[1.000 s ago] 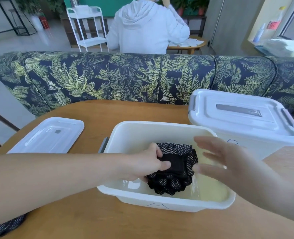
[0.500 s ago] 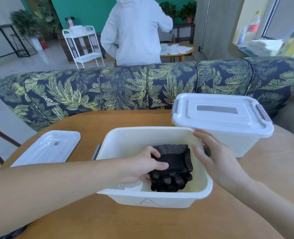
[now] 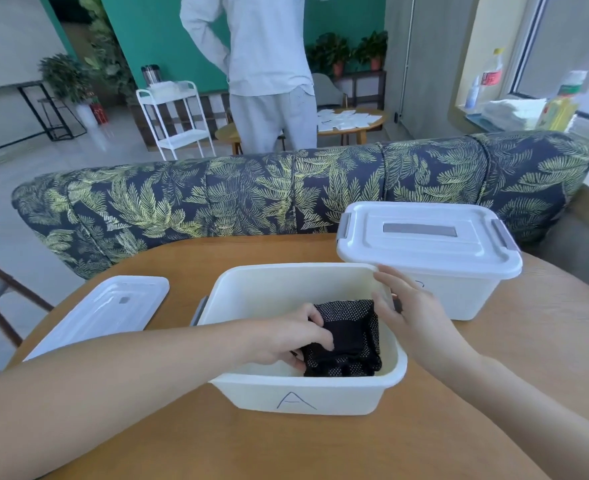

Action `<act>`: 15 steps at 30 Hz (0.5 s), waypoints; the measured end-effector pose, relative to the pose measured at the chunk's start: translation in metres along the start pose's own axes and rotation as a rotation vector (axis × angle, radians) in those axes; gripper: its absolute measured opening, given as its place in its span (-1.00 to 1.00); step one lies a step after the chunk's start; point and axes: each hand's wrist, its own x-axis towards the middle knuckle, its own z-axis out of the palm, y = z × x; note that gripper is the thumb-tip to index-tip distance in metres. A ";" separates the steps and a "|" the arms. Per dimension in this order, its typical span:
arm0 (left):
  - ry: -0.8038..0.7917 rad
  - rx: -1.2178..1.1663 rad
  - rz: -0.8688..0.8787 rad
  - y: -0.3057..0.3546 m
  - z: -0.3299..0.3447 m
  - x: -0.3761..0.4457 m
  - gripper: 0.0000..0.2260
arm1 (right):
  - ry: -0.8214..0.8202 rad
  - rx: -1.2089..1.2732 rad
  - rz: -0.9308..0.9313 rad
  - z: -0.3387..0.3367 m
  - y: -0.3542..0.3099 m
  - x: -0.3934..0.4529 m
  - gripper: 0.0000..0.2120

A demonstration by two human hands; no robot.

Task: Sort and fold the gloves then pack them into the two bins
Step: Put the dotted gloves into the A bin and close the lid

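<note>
My left hand (image 3: 288,336) is inside the open cream plastic bin marked "A" (image 3: 296,393), fingers curled round the folded bundle of black dotted fabric gloves (image 3: 350,336), thumb over its top and fingertips under its left edge. The gloves sit in the right half of that bin; whether they rest fully on its floor I cannot tell. My right hand (image 3: 412,317) is held edge-on at the bin's right wall, fingers straight and together, holding nothing; the fingertips (image 3: 383,271) are at the far right corner of the rim, the palm alongside the gloves. Contact with the wall cannot be confirmed.

The bin marked "A" stands on the round wooden table (image 3: 286,452), near the front edge. Its clear white flat plastic lid (image 3: 102,311) lies on the table to the left, apart from the bin. A second cream plastic bin with a white latched lid and grey handle (image 3: 428,247) stands behind and to the right, just beside the first.

Beyond the table runs a dark sofa with a green leaf print (image 3: 286,192). A person in pale grey clothing (image 3: 265,71) stands behind it, next to a white wire trolley (image 3: 175,116).
</note>
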 end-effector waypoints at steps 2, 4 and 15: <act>0.000 0.039 -0.020 0.004 -0.005 -0.004 -0.66 | -0.017 -0.031 0.000 -0.004 -0.005 0.000 -0.63; 0.024 0.131 0.000 0.008 -0.012 -0.011 -0.69 | -0.046 -0.124 -0.001 -0.012 -0.011 0.001 -0.61; 0.624 0.344 0.522 -0.043 -0.086 -0.146 -0.71 | -0.075 0.036 -0.203 0.022 -0.151 -0.026 -0.79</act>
